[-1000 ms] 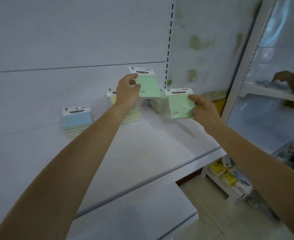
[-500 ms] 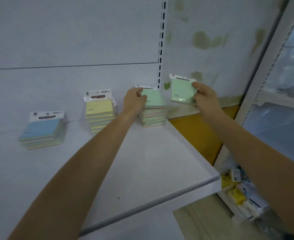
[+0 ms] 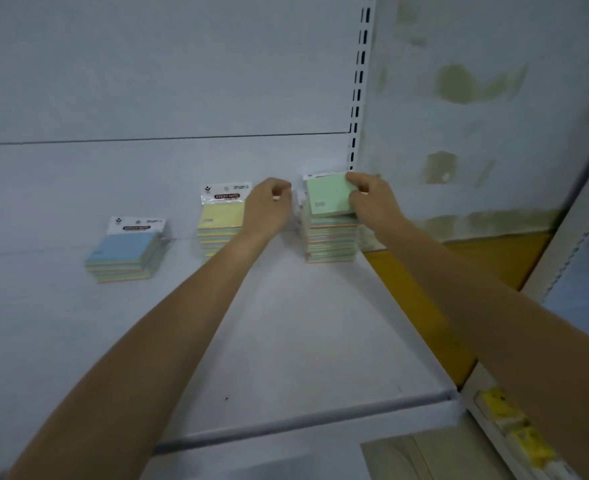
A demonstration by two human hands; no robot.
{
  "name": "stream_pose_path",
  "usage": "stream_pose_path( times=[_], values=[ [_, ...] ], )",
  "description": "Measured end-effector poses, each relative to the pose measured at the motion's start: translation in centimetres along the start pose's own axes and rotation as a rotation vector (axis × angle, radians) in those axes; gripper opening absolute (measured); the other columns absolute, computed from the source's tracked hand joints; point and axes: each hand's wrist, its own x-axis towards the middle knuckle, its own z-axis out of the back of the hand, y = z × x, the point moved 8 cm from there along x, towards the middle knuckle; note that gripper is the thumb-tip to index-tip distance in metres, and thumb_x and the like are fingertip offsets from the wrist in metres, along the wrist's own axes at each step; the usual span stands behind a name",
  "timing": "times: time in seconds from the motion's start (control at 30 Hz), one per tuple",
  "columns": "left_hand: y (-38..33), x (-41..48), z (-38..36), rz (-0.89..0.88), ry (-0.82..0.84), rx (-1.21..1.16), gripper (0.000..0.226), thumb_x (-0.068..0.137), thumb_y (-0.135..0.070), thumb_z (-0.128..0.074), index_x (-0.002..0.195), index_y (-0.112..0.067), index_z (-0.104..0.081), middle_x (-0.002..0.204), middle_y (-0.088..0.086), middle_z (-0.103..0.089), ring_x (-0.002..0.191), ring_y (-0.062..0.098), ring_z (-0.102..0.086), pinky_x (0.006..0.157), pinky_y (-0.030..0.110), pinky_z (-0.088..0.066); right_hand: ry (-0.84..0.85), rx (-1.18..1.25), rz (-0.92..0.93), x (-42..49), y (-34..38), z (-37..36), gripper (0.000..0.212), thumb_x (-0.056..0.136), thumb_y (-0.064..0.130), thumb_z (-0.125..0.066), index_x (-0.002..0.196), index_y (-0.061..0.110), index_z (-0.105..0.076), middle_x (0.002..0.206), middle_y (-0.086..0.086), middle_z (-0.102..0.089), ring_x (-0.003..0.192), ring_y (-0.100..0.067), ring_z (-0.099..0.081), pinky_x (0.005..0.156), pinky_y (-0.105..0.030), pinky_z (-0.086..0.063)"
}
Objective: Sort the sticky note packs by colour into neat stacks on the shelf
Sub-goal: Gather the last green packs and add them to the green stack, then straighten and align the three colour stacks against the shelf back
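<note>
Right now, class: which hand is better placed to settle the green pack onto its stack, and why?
The right hand: it grips the green pack, tilted atop the green stack. The left hand is curled beside that stack, holding nothing visible.

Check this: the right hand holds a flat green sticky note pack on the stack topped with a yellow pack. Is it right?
Wrong stack. The head view shows the right hand holding the flat green sticky note pack on the rightmost stack; the yellow-topped stack stands apart, further left.

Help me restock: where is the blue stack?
In the head view, the blue stack sits leftmost on the shelf, left of the yellow stack.
</note>
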Motion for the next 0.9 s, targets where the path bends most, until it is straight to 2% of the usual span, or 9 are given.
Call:
stream_pose_path(
  times=[0.1,0.23,0.3,0.43,0.5,0.57,0.67,0.77,0.9],
  values=[
    [-0.3,-0.4,1.3,-0.047,-0.03,0.031,0.027,0.09,-0.009,-0.046,0.112,-0.006,-0.062,0.119,0.009,-0.063,0.091,0.019,-0.058,0.085,0.021,-0.041,0.004,-0.071,-0.032,0.4,-0.8,-0.9,0.043,0.092,0.008,-0.036,0.135,0.01,-0.044,0.141,-0.009,-0.045,0.13,-0.028,-0.04,0.11,-0.035,-0.035],
    [-0.5,-0.9,2.7,-0.109,-0.077,0.041,0.026,0.088,-0.004,-0.046,0.109,-0.006,-0.062,0.118,0.01,-0.064,0.086,0.013,-0.054,0.079,0.017,-0.039,-0.013,-0.229,-0.09,0.5,-1.6,-1.3,0.038,0.094,0.016,-0.031,0.119,0.014,-0.06,0.132,-0.013,-0.052,0.128,-0.033,-0.035,0.105,-0.036,-0.031],
    [-0.6,-1.1,3.5,-0.14,-0.095,0.053,0.026,0.087,-0.002,-0.046,0.107,-0.005,-0.062,0.119,0.011,-0.063,0.085,0.013,-0.053,0.079,0.015,-0.04,-0.045,-0.264,-0.067,0.5,-1.2,-1.2,0.037,0.093,0.016,-0.033,0.12,0.017,-0.059,0.136,-0.013,-0.048,0.129,-0.031,-0.034,0.104,-0.033,-0.027],
    [-0.4,-1.6,5.7,-0.202,-0.111,0.138,0.027,0.087,-0.002,-0.045,0.109,-0.005,-0.062,0.118,0.011,-0.061,0.085,0.015,-0.054,0.069,-0.005,-0.034,-0.146,-0.354,0.174,-0.2,2.4,-1.6,0.037,0.091,0.015,-0.04,0.126,0.016,-0.053,0.138,-0.013,-0.045,0.13,-0.029,-0.035,0.1,-0.026,-0.021],
    [0.0,-1.8,7.4,-0.233,-0.116,0.176,0.027,0.088,-0.002,-0.045,0.109,-0.005,-0.062,0.116,0.013,-0.061,0.091,0.019,-0.059,0.068,-0.008,-0.033,-0.153,-0.346,0.318,-1.9,5.2,-3.2,0.038,0.089,0.013,-0.042,0.126,0.011,-0.052,0.135,-0.017,-0.046,0.128,-0.031,-0.037,0.097,-0.022,-0.02],
    [0.8,-2.1,9.4,-0.261,-0.119,0.207,0.027,0.089,-0.003,-0.044,0.109,-0.005,-0.062,0.115,0.015,-0.062,0.093,0.018,-0.059,0.07,-0.004,-0.035,-0.13,-0.306,0.439,-4.0,7.8,-5.7,0.041,0.086,0.012,-0.042,0.125,0.007,-0.053,0.132,-0.02,-0.046,0.125,-0.034,-0.038,0.094,-0.019,-0.021],
    [2.7,-2.6,13.5,-0.278,-0.16,0.242,0.028,0.09,-0.004,-0.043,0.111,-0.004,-0.061,0.114,0.015,-0.062,0.098,0.022,-0.06,0.075,0.01,-0.036,-0.044,-0.26,0.526,-6.5,10.7,-10.8,0.045,0.082,0.012,-0.041,0.124,0.004,-0.053,0.129,-0.022,-0.047,0.121,-0.034,-0.043,0.099,-0.023,-0.025],
    [6.0,-2.8,17.9,-0.253,-0.19,0.289,0.028,0.091,-0.006,-0.043,0.113,-0.004,-0.059,0.115,0.017,-0.061,0.104,0.026,-0.058,0.08,0.014,-0.033,0.068,-0.186,0.478,-8.4,11.7,-16.5,0.041,0.086,0.006,-0.047,0.126,0.006,-0.052,0.13,-0.019,-0.045,0.118,-0.029,-0.048,0.101,-0.023,-0.031],
    [11.5,-3.2,22.9,-0.125,-0.21,0.253,0.032,0.091,-0.004,-0.04,0.12,-0.005,-0.054,0.125,0.02,-0.048,0.111,0.028,-0.053,0.096,0.027,-0.037,0.253,-0.227,0.395,-10.8,11.6,-23.9,0.047,0.089,0.01,-0.049,0.135,0.008,-0.041,0.134,-0.018,-0.042,0.123,-0.026,-0.045,0.103,-0.026,-0.031]
  ],
)
